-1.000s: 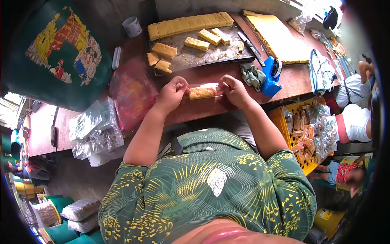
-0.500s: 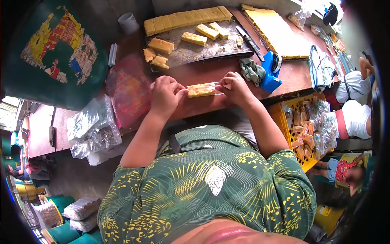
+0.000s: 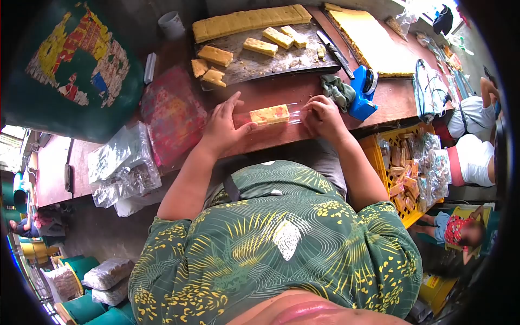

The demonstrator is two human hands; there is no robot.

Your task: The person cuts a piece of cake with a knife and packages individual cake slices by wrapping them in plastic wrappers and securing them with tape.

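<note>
A yellow cake bar (image 3: 270, 115) with orange-red patches lies at the table's front edge inside a clear plastic wrapper (image 3: 294, 115). The wrapper's loose end sticks out to the right, its edges spread apart. My left hand (image 3: 225, 125) is open at the bar's left end, fingers apart and thumb pointing at it. At the loose end, my right hand (image 3: 324, 116) has its fingers curled in against the plastic; their tips are partly hidden. Beyond my hands, a dark baking tray (image 3: 244, 70) carries a row of cut cake (image 3: 252, 23) and several separate bars (image 3: 260, 46).
A knife (image 3: 335, 54) rests on the tray's right edge, near a blue tape dispenser (image 3: 362, 93) and a grey-green cloth (image 3: 338, 92). A second cake slab (image 3: 374, 40) lies behind. Plastic bags (image 3: 122, 162) are at left; a yellow crate (image 3: 374, 157) holds wrapped bars at right.
My left hand has loosened from the bar's end and spread its fingers. My right hand has shifted slightly right, and the wrapper's loose end now stands wider.
</note>
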